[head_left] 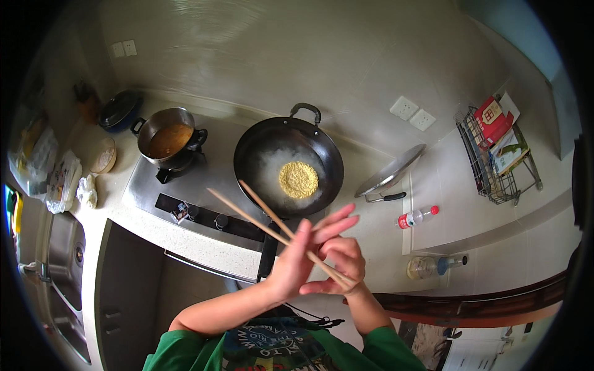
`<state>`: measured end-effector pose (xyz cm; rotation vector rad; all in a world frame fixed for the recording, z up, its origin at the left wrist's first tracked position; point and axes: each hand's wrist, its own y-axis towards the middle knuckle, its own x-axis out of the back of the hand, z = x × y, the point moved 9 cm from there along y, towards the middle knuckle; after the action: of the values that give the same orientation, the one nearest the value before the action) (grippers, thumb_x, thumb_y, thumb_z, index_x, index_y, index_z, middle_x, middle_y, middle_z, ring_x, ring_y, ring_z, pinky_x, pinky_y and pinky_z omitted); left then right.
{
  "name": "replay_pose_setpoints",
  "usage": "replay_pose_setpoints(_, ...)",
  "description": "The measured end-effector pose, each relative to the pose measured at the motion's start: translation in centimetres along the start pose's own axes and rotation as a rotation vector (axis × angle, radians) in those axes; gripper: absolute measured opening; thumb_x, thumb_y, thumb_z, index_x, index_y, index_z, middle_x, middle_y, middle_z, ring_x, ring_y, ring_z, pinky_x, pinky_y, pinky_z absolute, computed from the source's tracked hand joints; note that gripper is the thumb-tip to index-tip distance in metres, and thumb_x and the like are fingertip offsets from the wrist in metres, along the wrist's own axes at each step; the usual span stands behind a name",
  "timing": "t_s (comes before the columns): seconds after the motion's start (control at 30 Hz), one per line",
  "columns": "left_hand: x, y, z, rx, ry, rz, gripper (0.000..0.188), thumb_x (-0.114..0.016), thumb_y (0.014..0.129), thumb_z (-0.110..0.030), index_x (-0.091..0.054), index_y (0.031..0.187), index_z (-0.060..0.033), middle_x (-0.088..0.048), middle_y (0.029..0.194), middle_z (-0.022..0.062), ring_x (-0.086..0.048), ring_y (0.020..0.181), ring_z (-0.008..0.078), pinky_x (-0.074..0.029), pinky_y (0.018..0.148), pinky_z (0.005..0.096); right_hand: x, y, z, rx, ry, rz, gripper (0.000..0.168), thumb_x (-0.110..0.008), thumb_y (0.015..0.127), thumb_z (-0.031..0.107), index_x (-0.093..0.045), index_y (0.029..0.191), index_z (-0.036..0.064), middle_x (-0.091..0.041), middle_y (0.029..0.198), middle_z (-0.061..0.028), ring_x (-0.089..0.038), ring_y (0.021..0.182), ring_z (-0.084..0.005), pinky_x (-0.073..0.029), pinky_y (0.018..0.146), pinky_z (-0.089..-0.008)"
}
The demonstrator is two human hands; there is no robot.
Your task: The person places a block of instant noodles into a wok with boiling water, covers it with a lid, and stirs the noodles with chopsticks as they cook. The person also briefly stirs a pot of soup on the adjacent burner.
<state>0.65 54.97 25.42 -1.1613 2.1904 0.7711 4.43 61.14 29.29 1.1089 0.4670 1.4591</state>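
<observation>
My left hand [293, 265] grips a pair of wooden chopsticks [264, 225], their tips spread apart and pointing left towards the wok's near rim. Behind the thumb the sticks run on to my right hand [345, 262], where their rear ends lie over the palm. The right fingers are curled near those ends; whether they grip them is unclear. Beyond both hands stands a black wok [253, 153], steaming, with a round cake of dried instant noodles [298, 180] in it. The wok's long handle [268, 252] points at me, partly behind the left forearm.
A steel pot [160, 160] of orange-brown soup occupies the left side of the gas stove [213, 181]. A lid [390, 170] leans at the right, near a red-capped bottle [417, 217] and a wire rack [487, 162]. Plastic bags [65, 183] and a sink [65, 259] are at the left.
</observation>
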Motion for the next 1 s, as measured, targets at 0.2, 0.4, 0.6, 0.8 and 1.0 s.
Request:
replay_pose_setpoints(0.2, 0.0, 0.1, 0.9, 0.015, 0.044, 0.026, 0.061, -0.023, 0.099, -0.043, -0.023, 0.143, -0.0013, -0.029, 0.147, 0.0122, -0.026, 0.136, 0.0209, -0.019, 0.111, 0.0332, 0.0, 1.8, 0.3, -0.143, -0.053, -0.024, 0.018, -0.056, 0.087, 0.011, -0.070, 0.093, 0.002, -0.064, 0.082, -0.0086, -0.062, 0.071, -0.0202, -0.050, 0.064, -0.0292)
replay_pose_setpoints(0.4, 7.9, -5.9, -0.5, -0.088, 1.124, -0.329, 0.064, -0.072, 0.073, -0.016, -0.043, 0.128, -0.0021, -0.044, 0.124, 0.0183, -0.042, 0.117, 0.0300, -0.035, 0.099, 0.0384, 4.2, 4.3, -8.3, -0.526, -0.135, -0.051, 0.016, -0.055, 0.089, 0.007, -0.067, 0.093, -0.002, -0.061, 0.076, -0.0074, -0.063, 0.072, -0.0158, -0.051, 0.066, -0.0260)
replay_pose_setpoints(0.6, 16.1, -11.7, 7.1, 0.317, 0.878, -0.585, 0.061, -0.073, 0.077, -0.022, -0.042, 0.123, 0.0036, -0.053, 0.096, 0.0139, -0.055, 0.086, 0.0243, -0.047, 0.077, 0.0334, 4.0, 0.7, -21.7, -0.773, -0.323, 0.005, 0.014, -0.065, 0.083, 0.008, -0.067, 0.087, -0.006, -0.061, 0.072, -0.0082, -0.065, 0.059, -0.0153, -0.054, 0.055, -0.0254)
replay_pose_setpoints(0.8, 14.7, -12.2, 10.4, 0.519, 0.199, -0.549, 0.028, -0.053, 0.093, -0.020, -0.050, 0.111, 0.0027, -0.051, 0.070, 0.0033, -0.045, 0.042, 0.0089, -0.034, 0.036, 0.0240, 0.5, 0.0, -25.8, -0.902, -0.329, 0.033, 0.026, -0.065, 0.084, 0.020, -0.066, 0.081, -0.005, -0.065, 0.059, -0.0115, -0.064, 0.050, -0.0156, -0.052, 0.049, -0.0257)
replay_pose_setpoints(1.0, 14.5, -12.2, 10.3, 0.503, 0.201, -0.569, 0.028, -0.054, 0.093, -0.019, -0.051, 0.110, 0.0033, -0.044, 0.058, -0.0008, -0.040, 0.040, 0.0075, -0.029, 0.036, 0.0233, -1.5, 0.7, -27.2, -0.869, -0.237, 0.017, 0.028, -0.061, 0.086, 0.024, -0.066, 0.081, -0.004, -0.064, 0.057, -0.0114, -0.064, 0.049, -0.0155, -0.051, 0.051, -0.0263)
